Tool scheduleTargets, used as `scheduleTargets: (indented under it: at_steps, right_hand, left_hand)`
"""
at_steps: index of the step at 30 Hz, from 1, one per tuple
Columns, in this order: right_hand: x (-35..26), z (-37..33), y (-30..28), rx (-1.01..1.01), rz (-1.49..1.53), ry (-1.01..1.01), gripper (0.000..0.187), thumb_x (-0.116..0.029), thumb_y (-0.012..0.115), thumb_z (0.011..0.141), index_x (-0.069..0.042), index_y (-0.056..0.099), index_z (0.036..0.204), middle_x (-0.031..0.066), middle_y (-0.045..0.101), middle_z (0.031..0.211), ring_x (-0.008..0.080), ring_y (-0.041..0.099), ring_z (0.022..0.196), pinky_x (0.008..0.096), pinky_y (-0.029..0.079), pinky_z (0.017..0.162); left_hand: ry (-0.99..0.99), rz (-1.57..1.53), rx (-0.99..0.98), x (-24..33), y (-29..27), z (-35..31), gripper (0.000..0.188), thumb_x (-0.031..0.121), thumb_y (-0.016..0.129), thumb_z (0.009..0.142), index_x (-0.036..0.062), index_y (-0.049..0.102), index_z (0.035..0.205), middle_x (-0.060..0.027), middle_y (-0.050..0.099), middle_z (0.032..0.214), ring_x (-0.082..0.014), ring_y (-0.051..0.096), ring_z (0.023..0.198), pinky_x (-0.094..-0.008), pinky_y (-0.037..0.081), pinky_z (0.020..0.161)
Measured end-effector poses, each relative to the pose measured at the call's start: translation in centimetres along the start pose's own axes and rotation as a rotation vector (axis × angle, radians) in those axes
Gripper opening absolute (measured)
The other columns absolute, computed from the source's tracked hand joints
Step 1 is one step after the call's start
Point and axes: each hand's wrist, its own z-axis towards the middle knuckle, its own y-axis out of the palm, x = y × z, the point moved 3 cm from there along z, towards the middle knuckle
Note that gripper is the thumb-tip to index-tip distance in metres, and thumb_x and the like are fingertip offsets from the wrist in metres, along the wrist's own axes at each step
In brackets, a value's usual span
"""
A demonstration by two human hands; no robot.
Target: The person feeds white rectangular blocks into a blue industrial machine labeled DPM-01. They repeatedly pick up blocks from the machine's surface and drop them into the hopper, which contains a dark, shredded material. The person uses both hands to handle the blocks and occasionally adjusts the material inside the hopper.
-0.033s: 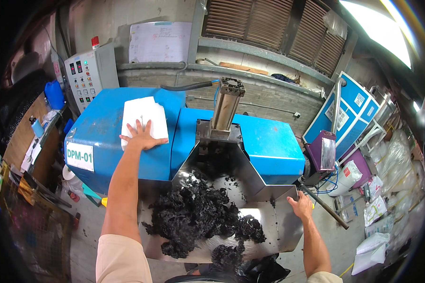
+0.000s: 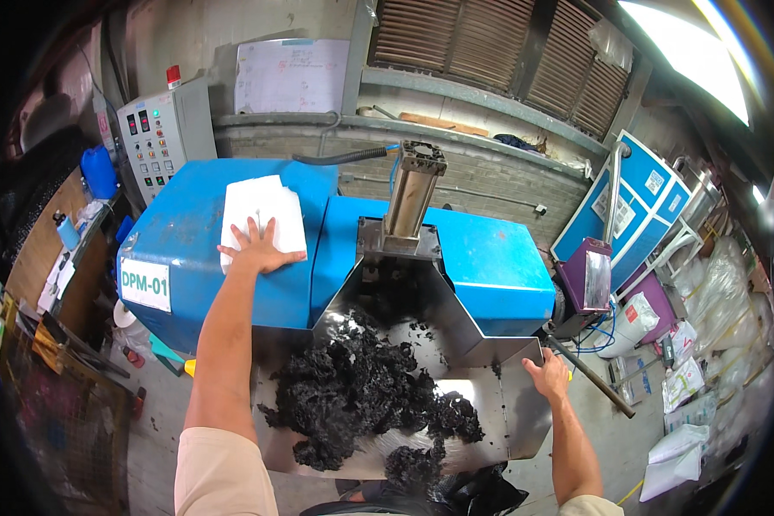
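Observation:
My left hand lies flat with fingers spread on a white folded sheet or pad. That sheet rests on top of the blue machine housing. My right hand grips the right side wall of the open metal hopper, thumb on the inner side and the other fingers partly hidden beyond the edge. Between my arms, shredded black plastic-like material is heaped in the hopper and reaches toward its throat. A metal cylinder stands upright above the throat.
A grey control cabinet with buttons and a red lamp stands at the back left. At the right are a purple machine part, a projecting metal bar, white sacks and clear plastic bags. A black bag lies below the hopper's front edge.

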Motion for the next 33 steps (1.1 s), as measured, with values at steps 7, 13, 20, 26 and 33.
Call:
scheduleTargets:
  at_steps: [7, 13, 20, 26, 33]
  right_hand:
    - [0.9, 0.1, 0.5, 0.018, -0.005, 0.008, 0.057, -0.052, 0.080, 0.086, -0.008, 0.074, 0.122, 0.0222, 0.076, 0.109, 0.0433, 0.066, 0.111, 0.0554, 0.050, 0.097]
    - [0.5, 0.2, 0.4, 0.019, -0.019, 0.011, 0.057, -0.053, 0.080, 0.086, -0.009, 0.075, 0.122, 0.0224, 0.076, 0.109, 0.0439, 0.067, 0.110, 0.0561, 0.051, 0.095]
    - [1.4, 0.4, 0.9, 0.025, -0.035, -0.032, 0.064, -0.059, 0.078, 0.088, -0.008, 0.072, 0.126, 0.0309, 0.073, 0.112, 0.0503, 0.068, 0.110, 0.0581, 0.053, 0.095]
    - [1.9, 0.4, 1.4, 0.000, -0.048, 0.021, 0.063, -0.055, 0.078, 0.089, -0.006, 0.071, 0.129, 0.0265, 0.075, 0.114, 0.0473, 0.066, 0.114, 0.0577, 0.051, 0.099]
    - [-1.0, -0.6, -0.8, 0.246, -0.049, -0.350, 0.075, -0.056, 0.079, 0.089, -0.003, 0.066, 0.140, 0.0263, 0.068, 0.136, 0.0454, 0.061, 0.130, 0.0545, 0.047, 0.109]
  left_hand:
    - [-0.011, 0.005, 0.027, 0.5, 0.1, -0.4, 0.137, 0.094, 0.071, 0.071, 0.0327, 0.010, 0.177, -0.0175, -0.007, 0.183, -0.0519, -0.020, 0.163, -0.0892, -0.004, 0.117]
    - [-0.013, 0.008, 0.024, 0.3, 0.0, -0.5, 0.135, 0.094, 0.070, 0.072, 0.0326, 0.010, 0.177, -0.0182, -0.007, 0.183, -0.0523, -0.020, 0.163, -0.0889, -0.004, 0.117]
    - [0.003, 0.032, 0.039, 0.1, 0.5, 0.1, 0.135, 0.095, 0.068, 0.073, 0.0326, 0.009, 0.177, -0.0181, -0.008, 0.183, -0.0544, -0.018, 0.163, -0.0894, -0.003, 0.116]
    - [-0.005, 0.109, 0.050, 0.3, 1.0, 0.8, 0.136, 0.101, 0.062, 0.071, 0.0347, 0.008, 0.177, -0.0171, -0.006, 0.183, -0.0559, -0.010, 0.164, -0.0913, 0.001, 0.115]
    - [0.002, 0.099, 0.063, 0.1, 0.9, 0.9, 0.136, 0.101, 0.063, 0.071, 0.0334, 0.009, 0.177, -0.0175, -0.007, 0.183, -0.0558, -0.012, 0.164, -0.0907, -0.001, 0.115]
